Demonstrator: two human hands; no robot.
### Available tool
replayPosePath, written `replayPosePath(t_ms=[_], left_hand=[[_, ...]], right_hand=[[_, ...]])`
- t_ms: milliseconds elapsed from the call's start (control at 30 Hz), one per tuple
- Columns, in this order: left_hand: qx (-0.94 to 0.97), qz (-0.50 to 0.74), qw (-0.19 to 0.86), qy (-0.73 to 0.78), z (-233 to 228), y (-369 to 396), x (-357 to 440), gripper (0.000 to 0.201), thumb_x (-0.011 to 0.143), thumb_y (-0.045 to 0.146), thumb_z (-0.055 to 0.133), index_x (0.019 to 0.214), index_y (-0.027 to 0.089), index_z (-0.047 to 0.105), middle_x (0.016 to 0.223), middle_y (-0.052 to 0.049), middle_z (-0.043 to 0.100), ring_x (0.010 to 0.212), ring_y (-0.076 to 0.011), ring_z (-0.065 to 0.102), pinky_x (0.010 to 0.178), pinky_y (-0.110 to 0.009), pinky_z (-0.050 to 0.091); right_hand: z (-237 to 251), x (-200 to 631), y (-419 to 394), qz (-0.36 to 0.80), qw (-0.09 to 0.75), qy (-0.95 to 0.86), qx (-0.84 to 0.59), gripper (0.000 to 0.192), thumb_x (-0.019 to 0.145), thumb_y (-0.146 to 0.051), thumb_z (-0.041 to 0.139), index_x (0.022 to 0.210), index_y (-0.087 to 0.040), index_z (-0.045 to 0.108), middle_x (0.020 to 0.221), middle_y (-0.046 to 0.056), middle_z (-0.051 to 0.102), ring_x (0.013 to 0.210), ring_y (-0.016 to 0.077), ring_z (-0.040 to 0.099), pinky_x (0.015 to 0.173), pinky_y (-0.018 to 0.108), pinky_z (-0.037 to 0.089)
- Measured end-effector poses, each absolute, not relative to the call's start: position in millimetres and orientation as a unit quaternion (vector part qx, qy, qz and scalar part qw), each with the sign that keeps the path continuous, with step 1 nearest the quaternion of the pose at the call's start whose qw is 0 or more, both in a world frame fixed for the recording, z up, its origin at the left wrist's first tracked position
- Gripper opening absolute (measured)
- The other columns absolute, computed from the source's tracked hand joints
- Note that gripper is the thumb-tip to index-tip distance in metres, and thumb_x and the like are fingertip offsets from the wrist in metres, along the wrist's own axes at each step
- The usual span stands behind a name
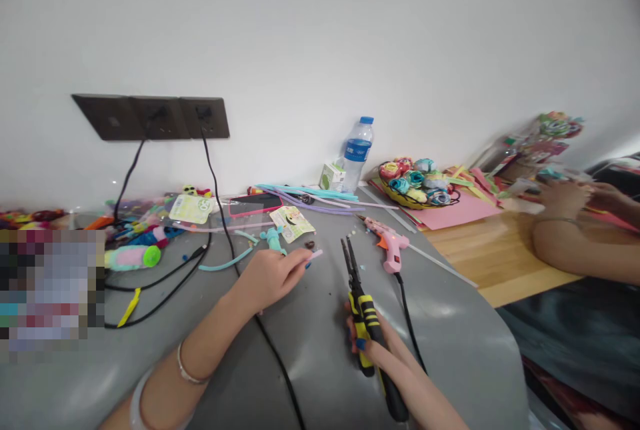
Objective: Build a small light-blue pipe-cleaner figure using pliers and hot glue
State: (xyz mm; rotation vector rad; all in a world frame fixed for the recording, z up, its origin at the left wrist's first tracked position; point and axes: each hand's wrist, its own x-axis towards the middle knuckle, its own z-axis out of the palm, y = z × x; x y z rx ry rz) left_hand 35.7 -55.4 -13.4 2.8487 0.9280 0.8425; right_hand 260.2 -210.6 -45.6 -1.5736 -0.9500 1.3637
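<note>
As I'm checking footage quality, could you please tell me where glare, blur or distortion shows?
Head view: pale glare on the grey table; the socket panel at left looks skewed, probably by the wide lens; the co-worker's hand at far right looks soft; a block at the left edge is pixelated.

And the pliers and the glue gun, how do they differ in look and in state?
The pliers have yellow and black handles, while the glue gun has a pink body. The pliers are held in the right hand; the glue gun lies on the grey table. The pliers have no cord; the glue gun has a black cord. Both narrow toward the tip.
</note>
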Motion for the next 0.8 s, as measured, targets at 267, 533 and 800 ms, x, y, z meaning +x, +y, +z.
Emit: replayPosePath(t_ms=[267, 533, 800], left_hand=[[0.922, 0.269, 0.030, 0.277, -15, -58, 38, 0.033, 0.103, 0.030, 0.037, 0.113, 0.020, 0.067, 0.059, 0.000, 0.064, 0.051, -0.0132, 0.060, 0.052, -0.021, 0.039], [0.931, 0.248, 0.018, 0.269, -15, -60, 39, 0.034, 0.103, 0.030, 0.038, 0.112, 0.018, 0.069, 0.059, -0.002, 0.065, 0.050, -0.0136, 0.060, 0.052, -0.023, 0.036], [0.931, 0.254, 0.017, 0.262, -17, -60, 40, 0.034, 0.102, 0.030, 0.040, 0.112, 0.020, 0.070, 0.056, -0.001, 0.061, 0.050, -0.0133, 0.058, 0.053, -0.022, 0.039]], right_hand=[[-40, 260, -206, 0.542, 0.384, -0.390, -0.637, 0.073, 0.071, -0.060, 0.064, 0.131, -0.019, 0.062, 0.110, 0.009, 0.069, 0.094, 0.0265, 0.062, 0.092, 0.039, 0.049], [-36, 262, -203, 0.546, 0.359, -0.428, -0.624, 0.058, 0.078, -0.058, 0.061, 0.121, -0.019, 0.065, 0.105, 0.008, 0.067, 0.091, 0.0251, 0.059, 0.089, 0.038, 0.046], [-27, 252, -203, 0.534, 0.400, -0.417, -0.618, 0.054, 0.078, -0.052, 0.062, 0.121, -0.019, 0.064, 0.097, 0.006, 0.068, 0.082, 0.0226, 0.059, 0.083, 0.037, 0.048]])
